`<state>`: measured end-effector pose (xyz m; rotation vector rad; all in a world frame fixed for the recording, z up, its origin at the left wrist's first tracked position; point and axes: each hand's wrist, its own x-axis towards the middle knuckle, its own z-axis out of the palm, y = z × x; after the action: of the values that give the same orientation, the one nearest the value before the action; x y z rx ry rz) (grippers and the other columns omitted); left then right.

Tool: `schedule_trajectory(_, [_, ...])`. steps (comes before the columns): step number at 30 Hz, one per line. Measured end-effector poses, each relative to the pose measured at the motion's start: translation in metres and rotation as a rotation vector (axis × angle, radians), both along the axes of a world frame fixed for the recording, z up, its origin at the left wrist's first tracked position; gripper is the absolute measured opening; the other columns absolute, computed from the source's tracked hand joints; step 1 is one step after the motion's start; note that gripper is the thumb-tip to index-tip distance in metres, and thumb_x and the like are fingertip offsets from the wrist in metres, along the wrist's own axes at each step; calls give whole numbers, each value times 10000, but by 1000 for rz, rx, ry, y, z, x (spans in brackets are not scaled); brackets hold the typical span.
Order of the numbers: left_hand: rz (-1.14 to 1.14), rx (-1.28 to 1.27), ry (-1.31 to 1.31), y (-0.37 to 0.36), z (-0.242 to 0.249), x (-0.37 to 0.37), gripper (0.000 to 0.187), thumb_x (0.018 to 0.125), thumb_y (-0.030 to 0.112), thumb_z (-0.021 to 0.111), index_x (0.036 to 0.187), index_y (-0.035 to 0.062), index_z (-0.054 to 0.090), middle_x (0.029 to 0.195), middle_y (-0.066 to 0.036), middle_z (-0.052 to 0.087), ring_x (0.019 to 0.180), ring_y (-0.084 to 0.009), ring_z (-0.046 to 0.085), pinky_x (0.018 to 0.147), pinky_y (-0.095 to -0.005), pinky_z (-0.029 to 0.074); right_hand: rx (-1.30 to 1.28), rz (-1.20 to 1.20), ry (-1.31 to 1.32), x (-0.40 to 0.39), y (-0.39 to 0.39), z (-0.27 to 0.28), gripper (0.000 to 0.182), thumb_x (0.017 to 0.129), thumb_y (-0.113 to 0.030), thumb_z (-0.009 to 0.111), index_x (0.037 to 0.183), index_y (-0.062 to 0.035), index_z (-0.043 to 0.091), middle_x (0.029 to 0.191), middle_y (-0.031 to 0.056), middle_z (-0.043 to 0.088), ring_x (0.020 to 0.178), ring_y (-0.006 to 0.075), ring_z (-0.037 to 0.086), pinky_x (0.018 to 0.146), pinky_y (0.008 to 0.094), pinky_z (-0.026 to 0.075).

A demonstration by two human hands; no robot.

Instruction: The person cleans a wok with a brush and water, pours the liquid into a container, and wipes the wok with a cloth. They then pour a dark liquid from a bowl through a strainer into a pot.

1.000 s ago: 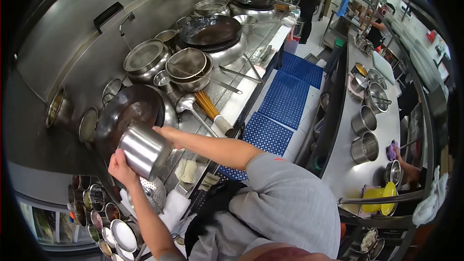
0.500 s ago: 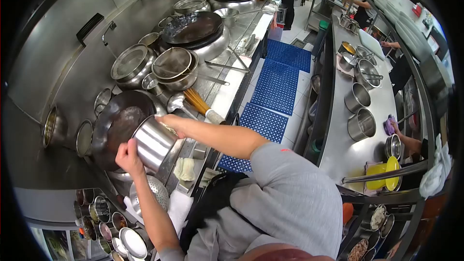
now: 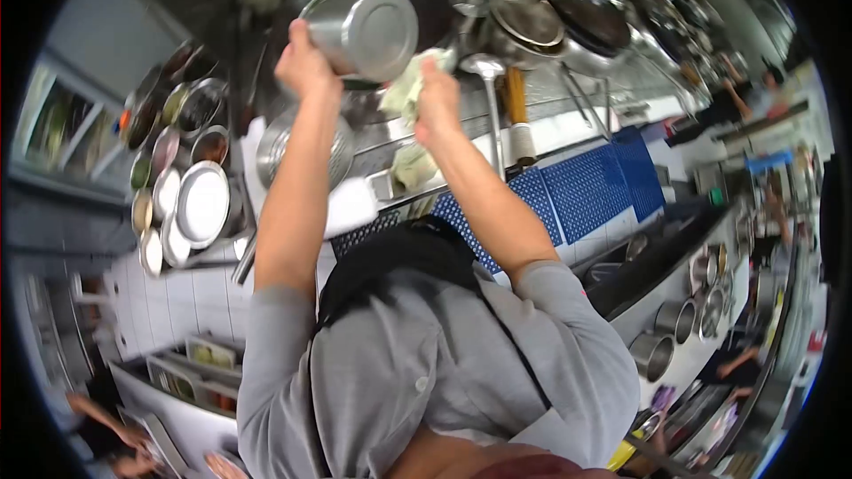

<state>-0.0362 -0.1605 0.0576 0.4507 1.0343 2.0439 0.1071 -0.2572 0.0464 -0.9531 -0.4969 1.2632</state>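
A steel pot (image 3: 380,34) is tipped over the dark wok (image 3: 428,2), its round base turned toward me. Its left side is held by my left hand (image 3: 309,64), closed on the rim area. Just right of the pot, my right hand (image 3: 437,99) is closed on a pale cloth (image 3: 404,93), apart from the pot's base. What is inside the pot is hidden. Below my hands, another folded cloth (image 3: 414,165) lies on the counter edge. A perforated strainer (image 3: 302,151) sits beside my left forearm.
A ladle (image 3: 484,67) and a bamboo brush (image 3: 517,111) lie right of my right hand. Further right are stacked pots (image 3: 525,18) and another wok (image 3: 590,19). Several ingredient containers (image 3: 202,204) stand at left. Blue mats (image 3: 581,191) cover the aisle floor; other people work nearby.
My view has swung round to the left. The pot has tipped further, so its base now faces me. My right hand has come away from the pot, with the cloth in it.
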Motion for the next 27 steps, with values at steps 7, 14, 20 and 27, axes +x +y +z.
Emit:
schedule_trajectory(7, [-94, -128, -10, -47, -3, 9, 377, 967, 360, 656, 832, 8, 640, 838, -54, 665, 716, -158, 594, 679, -343, 513, 778, -329, -1202, -36, 21, 15, 512, 1010, -260, 484, 1442, 12, 456, 1459, 326, 437, 1389, 514, 345, 1167, 535, 221])
schedule_trajectory(14, [-42, -170, -290, -57, -16, -8, 430, 975, 395, 638, 1092, -18, 631, 1095, -105, 668, 940, -240, 655, 841, -427, 552, 458, -272, -1208, -25, 64, 15, 387, 991, -290, 548, 1246, -14, 641, 1195, 264, 653, 1140, 402, 627, 975, 437, 479])
schedule_trajectory(20, [-137, -54, -281, -41, -27, -37, 465, 963, 453, 635, 1121, 16, 631, 1162, -138, 650, 1004, -289, 658, 850, -469, 560, 673, -489, -1137, -17, 63, -30, 298, 988, -173, 537, 1225, -7, 610, 1098, 224, 676, 970, 403, 683, 795, 529, 556])
schedule_trajectory(27, [-891, 30, -297, -33, -32, -80, 521, 966, 496, 593, 1179, 24, 656, 1096, -163, 706, 982, -285, 701, 849, -401, 583, 166, 141, -89, 36, 77, 4, 473, 1065, -411, 451, 1098, 29, 621, 1006, 136, 703, 895, 262, 707, 765, 373, 592])
